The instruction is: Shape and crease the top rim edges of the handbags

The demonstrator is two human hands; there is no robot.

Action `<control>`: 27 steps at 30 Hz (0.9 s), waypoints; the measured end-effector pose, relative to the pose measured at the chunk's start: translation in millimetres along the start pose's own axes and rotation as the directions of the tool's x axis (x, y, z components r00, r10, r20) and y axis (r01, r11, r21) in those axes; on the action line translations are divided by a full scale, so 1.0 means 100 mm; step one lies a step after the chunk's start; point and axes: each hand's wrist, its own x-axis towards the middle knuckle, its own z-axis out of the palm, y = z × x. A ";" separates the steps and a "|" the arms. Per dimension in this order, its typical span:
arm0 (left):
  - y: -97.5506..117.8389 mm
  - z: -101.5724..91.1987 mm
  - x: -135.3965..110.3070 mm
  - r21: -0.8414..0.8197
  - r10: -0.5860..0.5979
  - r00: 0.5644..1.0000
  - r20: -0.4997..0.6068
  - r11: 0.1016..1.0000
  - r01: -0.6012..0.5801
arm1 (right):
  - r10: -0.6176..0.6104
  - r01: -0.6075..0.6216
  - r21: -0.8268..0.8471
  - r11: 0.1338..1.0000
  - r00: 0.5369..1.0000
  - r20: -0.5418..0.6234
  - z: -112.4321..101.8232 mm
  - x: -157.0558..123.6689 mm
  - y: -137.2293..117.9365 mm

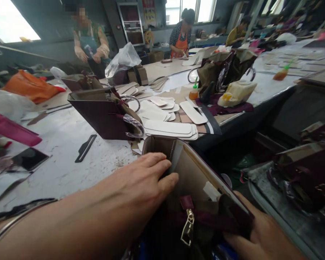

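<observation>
An unfinished dark maroon handbag (203,159) stands tilted right in front of me, its mouth facing up and its beige lining in view. A gold zipper pull (189,227) on a maroon tab hangs inside the mouth. My left hand (151,180) reaches across the bag's left side, fingers stretched out over the opening and the thumb slightly apart. At the lower right, my right hand (260,231) grips the bag's right edge, thumb on the inner side and fingers partly hidden behind the wall. The bag's lower part is dark.
Another maroon handbag (105,119) stands on the white worktable (70,180) beside white panels (170,129) and a black slotted piece (85,148). Farther back are glue bottles (194,92), a yellowish jug (237,93) and more bags. Several people work beyond. Bags lie at right (308,169).
</observation>
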 end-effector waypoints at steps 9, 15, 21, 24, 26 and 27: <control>0.05 -0.01 0.25 -0.308 -0.012 0.955 0.296 0.945 0.107 | 0.000 0.004 -0.134 0.991 1.000 0.030 -0.07 0.03 0.11; -0.03 -0.02 0.34 -0.273 -0.089 0.877 0.473 0.931 0.242 | -0.091 0.094 -0.158 0.983 0.996 0.028 -0.06 0.02 0.16; -0.04 -0.02 0.43 -0.335 0.043 0.695 0.717 0.897 0.290 | -0.174 0.165 -0.197 0.966 0.984 -0.027 -0.01 0.00 0.11; -0.02 -0.01 0.41 -0.376 0.081 0.741 0.667 0.895 0.241 | -0.172 0.158 -0.195 0.968 0.984 -0.054 0.00 -0.01 0.10; 0.00 -0.01 0.40 -0.366 0.053 0.760 0.648 0.896 0.250 | -0.173 0.159 -0.200 0.967 0.983 -0.057 0.00 -0.01 0.12; 0.01 -0.01 0.39 -0.367 0.042 0.758 0.651 0.892 0.265 | -0.176 0.163 -0.205 0.965 0.983 -0.048 -0.01 -0.01 0.13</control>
